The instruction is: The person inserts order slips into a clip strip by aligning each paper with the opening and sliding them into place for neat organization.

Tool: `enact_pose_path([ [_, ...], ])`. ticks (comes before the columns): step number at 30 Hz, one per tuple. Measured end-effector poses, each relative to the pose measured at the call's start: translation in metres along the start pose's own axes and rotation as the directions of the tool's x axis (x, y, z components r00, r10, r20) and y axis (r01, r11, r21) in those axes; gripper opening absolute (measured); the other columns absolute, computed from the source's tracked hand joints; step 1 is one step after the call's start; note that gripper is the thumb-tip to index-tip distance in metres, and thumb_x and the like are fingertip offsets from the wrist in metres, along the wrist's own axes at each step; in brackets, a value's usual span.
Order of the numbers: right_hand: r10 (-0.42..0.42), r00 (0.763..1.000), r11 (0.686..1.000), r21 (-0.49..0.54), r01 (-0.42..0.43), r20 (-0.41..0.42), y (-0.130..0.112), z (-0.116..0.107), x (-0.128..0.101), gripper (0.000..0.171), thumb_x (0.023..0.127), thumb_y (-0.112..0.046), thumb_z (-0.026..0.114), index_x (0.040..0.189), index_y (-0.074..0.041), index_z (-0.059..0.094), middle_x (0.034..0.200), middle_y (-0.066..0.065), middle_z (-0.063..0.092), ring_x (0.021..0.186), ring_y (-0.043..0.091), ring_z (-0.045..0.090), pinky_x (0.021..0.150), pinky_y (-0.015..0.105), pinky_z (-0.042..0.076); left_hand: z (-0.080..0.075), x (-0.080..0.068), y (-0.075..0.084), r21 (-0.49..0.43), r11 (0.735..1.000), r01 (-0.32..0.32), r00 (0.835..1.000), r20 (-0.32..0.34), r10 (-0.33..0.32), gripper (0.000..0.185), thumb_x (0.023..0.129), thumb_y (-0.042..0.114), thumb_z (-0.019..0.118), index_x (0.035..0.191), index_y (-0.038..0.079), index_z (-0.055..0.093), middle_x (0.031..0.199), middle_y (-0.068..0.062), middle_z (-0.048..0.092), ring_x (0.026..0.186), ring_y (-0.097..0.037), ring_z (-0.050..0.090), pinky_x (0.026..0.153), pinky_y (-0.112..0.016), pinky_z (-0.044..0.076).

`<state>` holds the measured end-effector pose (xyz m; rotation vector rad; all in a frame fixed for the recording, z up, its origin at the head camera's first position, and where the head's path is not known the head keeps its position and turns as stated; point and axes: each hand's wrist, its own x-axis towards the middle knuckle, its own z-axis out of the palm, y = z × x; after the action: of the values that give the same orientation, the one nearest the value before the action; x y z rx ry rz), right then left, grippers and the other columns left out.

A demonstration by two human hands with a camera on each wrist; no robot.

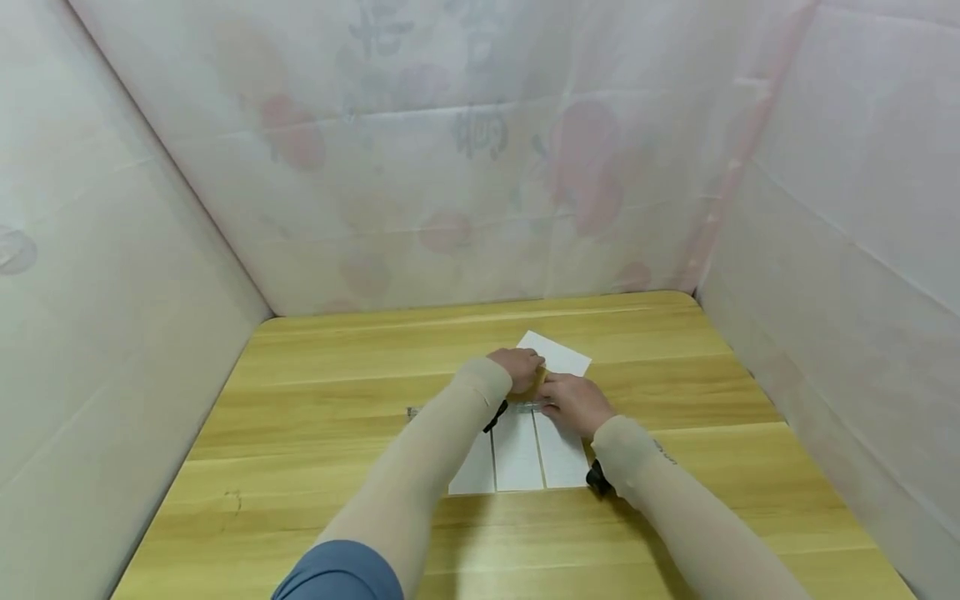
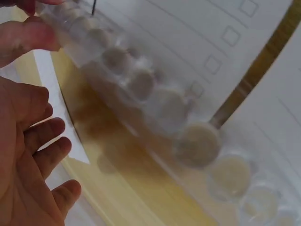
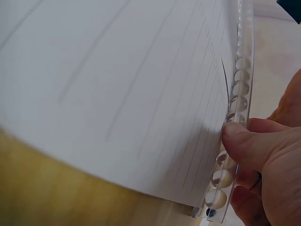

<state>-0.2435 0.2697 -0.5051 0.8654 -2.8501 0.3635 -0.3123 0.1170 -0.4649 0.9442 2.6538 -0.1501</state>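
A clear plastic strip (image 1: 525,406) with a row of round bubbles lies across the top of three white lined sheets (image 1: 517,454) on the wooden table (image 1: 315,467). My right hand (image 1: 573,404) pinches the strip (image 3: 235,108), with the thumb (image 3: 244,141) on top and fingers beneath, at the paper's edge (image 3: 141,94). My left hand (image 1: 517,367) is just beyond it. In the left wrist view the left hand (image 2: 37,155) has loosely curled fingers and holds nothing, right beside the strip (image 2: 155,99). A thumb tip (image 2: 28,35) touches the strip's far end.
Another white sheet (image 1: 562,354) lies angled behind the hands. Pale printed cloth walls (image 1: 465,167) close in the table on the left, back and right. Bare wood shows on both sides and in front of the sheets.
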Motion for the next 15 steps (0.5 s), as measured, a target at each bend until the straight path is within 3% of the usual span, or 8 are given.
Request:
enact_pose_path([
  [6, -0.026, 1.000, 1.000, -0.005, 0.026, -0.005, 0.003, 0.004, 0.001, 0.018, 0.079, -0.014, 0.081, 0.094, -0.021, 0.074, 0.093, -0.010, 0.064, 0.086, 0.010, 0.063, 0.077, 0.031, 0.053, 0.016, 0.010, -0.015, -0.078, 0.995, 0.062, 0.998, 0.007, -0.062, 0.046, 0.103, 0.029, 0.037, 0.149, 0.023, 0.036, 0.145, 0.005, 0.043, 0.127, -0.012, 0.046, 0.100, -0.029, 0.041],
  [10, -0.052, 0.999, 0.999, 0.005, 0.052, -0.016, 0.000, 0.004, 0.001, 0.020, 0.079, -0.013, 0.080, 0.096, -0.021, 0.074, 0.091, -0.010, 0.064, 0.083, 0.009, 0.063, 0.074, 0.029, 0.053, 0.018, -0.008, -0.038, -0.107, 0.990, 0.092, 0.996, 0.011, -0.091, 0.048, 0.104, 0.030, 0.037, 0.150, 0.019, 0.034, 0.149, 0.001, 0.039, 0.133, -0.016, 0.040, 0.107, -0.032, 0.035],
  [15, -0.029, 1.000, 1.000, -0.008, 0.029, -0.003, 0.000, 0.002, 0.002, 0.020, 0.080, -0.015, 0.080, 0.097, -0.024, 0.074, 0.092, -0.012, 0.063, 0.083, 0.008, 0.062, 0.075, 0.028, 0.053, 0.025, -0.035, -0.081, -0.123, 0.984, 0.128, 0.992, 0.017, -0.127, 0.051, 0.104, 0.033, 0.038, 0.151, 0.012, 0.031, 0.153, -0.006, 0.033, 0.137, -0.022, 0.035, 0.109, -0.035, 0.032],
])
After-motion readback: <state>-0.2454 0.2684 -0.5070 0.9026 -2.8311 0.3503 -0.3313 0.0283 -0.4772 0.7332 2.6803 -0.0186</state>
